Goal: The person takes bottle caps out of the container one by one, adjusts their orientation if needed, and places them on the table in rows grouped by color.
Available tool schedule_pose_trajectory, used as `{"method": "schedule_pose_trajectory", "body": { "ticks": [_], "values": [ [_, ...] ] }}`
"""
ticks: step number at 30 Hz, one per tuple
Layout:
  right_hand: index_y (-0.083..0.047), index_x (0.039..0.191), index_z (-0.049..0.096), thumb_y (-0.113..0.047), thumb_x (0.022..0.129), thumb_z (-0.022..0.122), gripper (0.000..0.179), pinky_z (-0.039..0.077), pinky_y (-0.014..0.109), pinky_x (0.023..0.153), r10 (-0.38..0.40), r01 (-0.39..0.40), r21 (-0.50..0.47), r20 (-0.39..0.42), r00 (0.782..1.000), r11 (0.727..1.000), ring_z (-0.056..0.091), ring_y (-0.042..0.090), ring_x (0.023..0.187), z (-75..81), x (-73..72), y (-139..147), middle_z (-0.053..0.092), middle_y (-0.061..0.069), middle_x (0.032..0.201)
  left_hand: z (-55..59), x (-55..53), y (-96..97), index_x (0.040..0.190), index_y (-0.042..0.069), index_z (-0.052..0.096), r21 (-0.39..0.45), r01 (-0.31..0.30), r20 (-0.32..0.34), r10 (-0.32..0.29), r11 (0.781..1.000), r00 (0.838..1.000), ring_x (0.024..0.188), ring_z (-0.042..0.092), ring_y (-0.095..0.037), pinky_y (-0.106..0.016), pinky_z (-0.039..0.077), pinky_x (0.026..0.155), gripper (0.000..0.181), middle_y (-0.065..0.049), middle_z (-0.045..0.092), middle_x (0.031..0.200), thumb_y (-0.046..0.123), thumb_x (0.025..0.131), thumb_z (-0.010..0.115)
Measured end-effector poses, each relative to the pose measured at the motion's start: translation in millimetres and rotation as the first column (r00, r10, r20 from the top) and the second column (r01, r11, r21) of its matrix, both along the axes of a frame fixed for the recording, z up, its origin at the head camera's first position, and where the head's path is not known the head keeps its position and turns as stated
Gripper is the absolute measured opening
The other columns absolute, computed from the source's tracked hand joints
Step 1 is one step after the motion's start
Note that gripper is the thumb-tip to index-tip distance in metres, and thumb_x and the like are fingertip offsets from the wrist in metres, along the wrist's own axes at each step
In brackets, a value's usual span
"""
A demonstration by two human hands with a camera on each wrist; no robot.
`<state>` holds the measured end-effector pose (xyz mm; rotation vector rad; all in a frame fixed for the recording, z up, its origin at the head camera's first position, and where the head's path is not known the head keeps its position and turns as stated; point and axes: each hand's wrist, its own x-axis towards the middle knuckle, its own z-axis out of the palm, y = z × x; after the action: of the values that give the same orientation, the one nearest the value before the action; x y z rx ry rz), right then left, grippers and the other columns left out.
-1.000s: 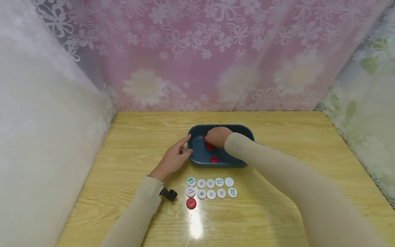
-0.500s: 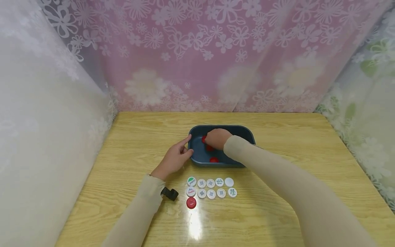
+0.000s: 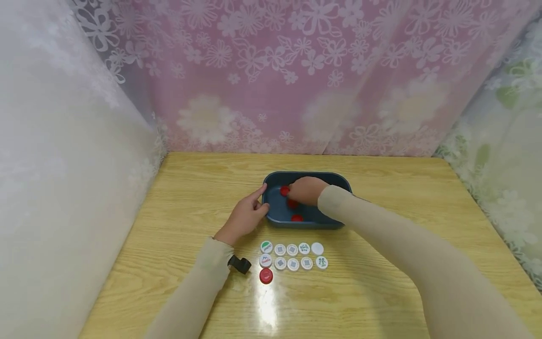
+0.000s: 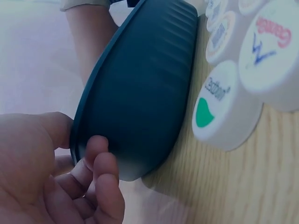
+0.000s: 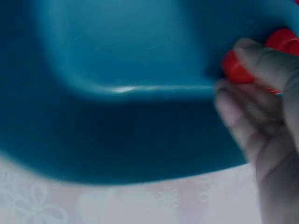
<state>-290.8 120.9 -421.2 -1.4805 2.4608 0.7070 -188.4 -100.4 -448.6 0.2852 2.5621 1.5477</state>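
Note:
A dark blue rectangular plastic basin (image 3: pixel 275 216) rests on the wooden table, several red bottle caps (image 3: pixel 297 218) inside it. My left hand (image 3: pixel 244 216) holds the basin's left end, index finger and thumb at the rim. Its other fingers are curled, and the left wrist view shows them beside the basin's outer wall (image 4: pixel 140 84). My right hand (image 3: pixel 307 190) reaches down into the basin, partly covering its contents. In the right wrist view, thumb and fingertips pinch a red bottle cap (image 5: pixel 236 69). Another red cap (image 5: pixel 282 39) lies just behind the thumb.
In front of the basin, white bottle caps (image 3: pixel 293 263) lie in two rows, several with printed tops. One red cap (image 3: pixel 266 276) sits below the left end of the rows. A floral curtain (image 3: pixel 271 94) hangs behind the wooden table (image 3: pixel 203 179).
The whole scene has shifted slightly right in the head view. My left hand keeps its hold on the basin. More of the red cap at my right fingertips shows.

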Motion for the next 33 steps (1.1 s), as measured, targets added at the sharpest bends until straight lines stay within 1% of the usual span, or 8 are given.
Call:
{"method": "schedule_pose_trajectory", "body": {
  "ticks": [5, 8, 13, 17, 20, 24, 28, 33],
  "values": [
    [-0.012, 0.112, 0.07, -0.017, 0.097, 0.075, 0.017, 0.056, 0.037, 0.08, -0.002, -0.001, -0.183, -0.016, 1.0, 0.983, 0.063, 0.022, 0.086, 11.5, 2.0, 28, 0.066, 0.004, 0.099, -6.8, -0.8, 3.3, 0.163, 0.025, 0.035, -0.002, 0.001, 0.017, -0.001, 1.0, 1.0, 0.054, 0.046, -0.016, -0.029, 0.038, 0.052, 0.064, -0.004, 0.058, 0.067, 0.019, 0.104, 0.061],
    [-0.011, 0.106, 0.066, -0.021, 0.096, 0.076, 0.017, 0.053, 0.036, 0.076, -0.038, 0.033, -0.411, -0.005, 0.999, 0.911, 0.058, 0.019, 0.082, 28.5, 18.7, 41, 0.062, 0.002, 0.095, -7.4, -1.7, 4.7, 0.163, 0.025, 0.035, -0.011, 0.002, 0.013, -0.001, 1.0, 1.0, 0.055, 0.049, -0.017, -0.029, 0.04, 0.053, 0.064, -0.005, 0.059, 0.068, 0.019, 0.105, 0.06],
    [-0.01, 0.118, 0.071, -0.023, 0.091, 0.081, 0.032, 0.055, 0.035, 0.08, 0.115, -0.127, -0.648, -0.061, 0.992, 0.751, 0.061, 0.018, 0.087, 40.8, 80.6, 47, 0.065, 0.002, 0.102, -5.5, -4.5, 5.9, 0.163, 0.022, 0.034, 0.0, 0.016, 0.014, -0.016, 1.0, 1.0, 0.057, 0.051, -0.016, -0.029, 0.04, 0.054, 0.065, -0.011, 0.062, 0.071, 0.018, 0.105, 0.061],
    [-0.013, 0.119, 0.071, -0.024, 0.089, 0.083, 0.035, 0.054, 0.03, 0.078, 0.278, -0.318, -0.667, -0.17, 0.945, 0.673, 0.06, 0.015, 0.087, 26.9, 139.4, 42, 0.065, -0.001, 0.101, -3.1, -2.7, 6.1, 0.163, 0.021, 0.034, 0.007, -0.002, 0.019, 0.002, 1.0, 1.0, 0.056, 0.051, -0.015, -0.028, 0.04, 0.054, 0.065, -0.012, 0.062, 0.07, 0.017, 0.104, 0.062],
    [-0.015, 0.116, 0.068, -0.022, 0.092, 0.079, 0.027, 0.05, 0.027, 0.075, 0.303, -0.368, -0.616, -0.211, 0.929, 0.696, 0.057, 0.013, 0.085, 11.6, 175.0, 36, 0.062, -0.004, 0.099, -1.2, -0.8, 6.2, 0.163, 0.022, 0.034, -0.001, -0.02, 0.019, 0.02, 1.0, 1.0, 0.056, 0.05, -0.015, -0.027, 0.04, 0.053, 0.065, -0.009, 0.061, 0.069, 0.018, 0.104, 0.062],
    [-0.019, 0.111, 0.063, -0.024, 0.096, 0.073, 0.019, 0.049, 0.025, 0.078, 0.269, -0.347, -0.525, -0.222, 0.937, 0.777, 0.056, 0.012, 0.086, -5.3, 201.4, 29, 0.061, -0.007, 0.099, 1.4, -0.1, 6.0, 0.163, 0.023, 0.034, 0.0, -0.026, 0.013, 0.026, 1.0, 1.0, 0.056, 0.05, -0.016, -0.028, 0.04, 0.054, 0.065, -0.012, 0.062, 0.072, 0.019, 0.105, 0.062],
    [-0.023, 0.104, 0.063, -0.025, 0.097, 0.071, 0.011, 0.047, 0.024, 0.078, 0.265, -0.306, -0.477, -0.154, 0.952, 0.824, 0.052, 0.011, 0.086, -14.8, 210.2, 25, 0.06, -0.009, 0.098, 2.2, -0.1, 5.2, 0.163, 0.023, 0.034, 0.0, -0.023, 0.013, 0.023, 1.0, 1.0, 0.057, 0.052, -0.017, -0.029, 0.04, 0.055, 0.066, -0.017, 0.064, 0.075, 0.018, 0.105, 0.062],
    [-0.027, 0.096, 0.07, -0.026, 0.094, 0.078, 0.008, 0.044, 0.021, 0.068, 0.268, -0.289, -0.456, -0.112, 0.957, 0.842, 0.048, 0.009, 0.082, -14.7, 209.5, 22, 0.06, -0.01, 0.094, 1.9, -0.9, 4.6, 0.163, 0.024, 0.034, 0.0, -0.019, 0.017, 0.019, 1.0, 1.0, 0.059, 0.056, -0.018, -0.029, 0.042, 0.056, 0.066, -0.017, 0.064, 0.074, 0.018, 0.104, 0.063]
  ]
}}
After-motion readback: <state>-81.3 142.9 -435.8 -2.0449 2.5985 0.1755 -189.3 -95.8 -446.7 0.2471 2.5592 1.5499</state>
